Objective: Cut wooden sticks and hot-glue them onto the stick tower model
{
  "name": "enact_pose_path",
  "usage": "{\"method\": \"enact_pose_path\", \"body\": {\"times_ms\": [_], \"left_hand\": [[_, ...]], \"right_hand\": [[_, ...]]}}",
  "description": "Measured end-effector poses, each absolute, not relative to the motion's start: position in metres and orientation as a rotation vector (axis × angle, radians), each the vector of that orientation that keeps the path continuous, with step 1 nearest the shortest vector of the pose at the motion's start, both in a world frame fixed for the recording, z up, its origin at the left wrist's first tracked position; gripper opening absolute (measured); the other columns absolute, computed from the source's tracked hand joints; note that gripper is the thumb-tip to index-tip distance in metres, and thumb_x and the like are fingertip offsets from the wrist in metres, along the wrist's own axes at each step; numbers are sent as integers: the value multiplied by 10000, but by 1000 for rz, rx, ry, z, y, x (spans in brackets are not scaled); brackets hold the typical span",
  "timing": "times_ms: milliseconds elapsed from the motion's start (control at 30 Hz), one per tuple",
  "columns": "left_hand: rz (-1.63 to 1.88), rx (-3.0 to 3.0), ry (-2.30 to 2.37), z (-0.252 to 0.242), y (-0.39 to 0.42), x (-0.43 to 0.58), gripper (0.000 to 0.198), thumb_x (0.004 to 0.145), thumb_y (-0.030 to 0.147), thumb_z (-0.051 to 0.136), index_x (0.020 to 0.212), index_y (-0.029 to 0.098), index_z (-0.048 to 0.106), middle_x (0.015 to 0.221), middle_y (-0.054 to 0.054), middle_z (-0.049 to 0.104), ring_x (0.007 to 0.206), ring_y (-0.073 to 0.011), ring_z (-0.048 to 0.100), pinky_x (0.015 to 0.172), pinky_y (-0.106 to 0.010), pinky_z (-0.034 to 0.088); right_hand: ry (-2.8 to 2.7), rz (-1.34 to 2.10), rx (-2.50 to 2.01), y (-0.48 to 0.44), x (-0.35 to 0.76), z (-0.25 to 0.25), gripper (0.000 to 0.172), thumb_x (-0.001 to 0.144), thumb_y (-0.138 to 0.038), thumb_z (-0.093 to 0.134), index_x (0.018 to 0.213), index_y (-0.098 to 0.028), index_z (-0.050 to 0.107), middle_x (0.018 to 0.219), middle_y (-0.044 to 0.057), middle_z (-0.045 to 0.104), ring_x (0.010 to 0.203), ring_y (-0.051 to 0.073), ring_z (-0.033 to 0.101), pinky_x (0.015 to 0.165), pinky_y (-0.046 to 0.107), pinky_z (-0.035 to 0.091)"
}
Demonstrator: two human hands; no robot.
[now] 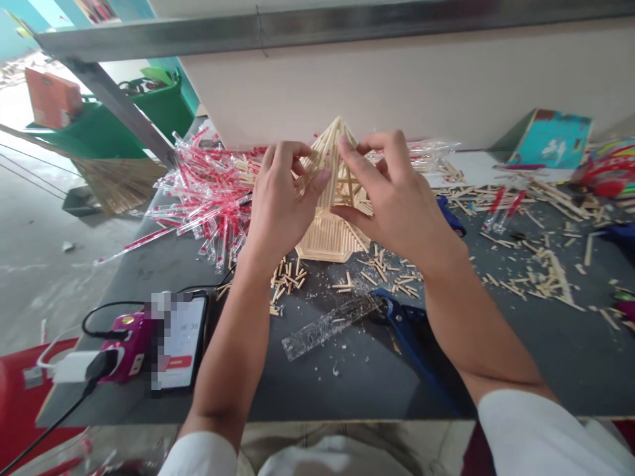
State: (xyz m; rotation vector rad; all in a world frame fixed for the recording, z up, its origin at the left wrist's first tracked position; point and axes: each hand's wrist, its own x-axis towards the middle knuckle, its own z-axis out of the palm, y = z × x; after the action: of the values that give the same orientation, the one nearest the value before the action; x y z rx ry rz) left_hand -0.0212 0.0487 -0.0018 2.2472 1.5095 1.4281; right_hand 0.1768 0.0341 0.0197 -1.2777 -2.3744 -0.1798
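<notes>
A cone-shaped model point(331, 233) built of thin wooden sticks stands on a hexagonal stick base on the dark table point(520, 357). My left hand point(278, 198) grips the model's left slope, fingers curled round the sticks. On the right slope, my right hand point(397, 195) pinches the sticks near the tip between thumb and forefinger. Cut stick bits point(288, 274) lie scattered just in front of the base.
A heap of clear and red wrappers point(208, 192) lies left of the model. A clear ruler point(330, 325) and blue-handled cutters point(411, 337) lie near the front. A phone point(181, 344) with a charger sits front left. More sticks point(536, 264) litter the right side; a wall stands behind.
</notes>
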Motion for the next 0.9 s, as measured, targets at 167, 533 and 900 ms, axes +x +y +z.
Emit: {"method": "enact_pose_path", "body": {"times_ms": [167, 533, 900], "left_hand": [[1402, 2276, 1533, -1, 46, -21, 258, 977, 329, 627, 1218, 259, 566, 1142, -88, 607, 1007, -222, 618, 915, -396, 537], [1362, 2319, 1534, 4, 41, -22, 266, 969, 250, 604, 1235, 238, 587, 1134, -95, 616, 989, -222, 633, 901, -419, 564], [1333, 2325, 1538, 7, 39, -23, 263, 964, 256, 604, 1226, 232, 599, 1175, -94, 624, 963, -197, 627, 852, -380, 556]], "right_hand": [[-2362, -178, -1241, 35, 177, 17, 749, 1009, -377, 555, 1660, -263, 203, 1459, 192, 396, 1020, 307, 637, 833, 518, 606], [-2343, -162, -1183, 34, 175, 16, 704, 1000, -360, 544, 1636, -217, 277, 1412, 186, 463, 989, 302, 644, 796, 486, 608], [-2238, 10, -1032, 41, 185, 16, 724, 951, -638, 565, 1556, -283, 385, 1423, 148, 459, 1160, 349, 617, 890, 505, 571]]}}
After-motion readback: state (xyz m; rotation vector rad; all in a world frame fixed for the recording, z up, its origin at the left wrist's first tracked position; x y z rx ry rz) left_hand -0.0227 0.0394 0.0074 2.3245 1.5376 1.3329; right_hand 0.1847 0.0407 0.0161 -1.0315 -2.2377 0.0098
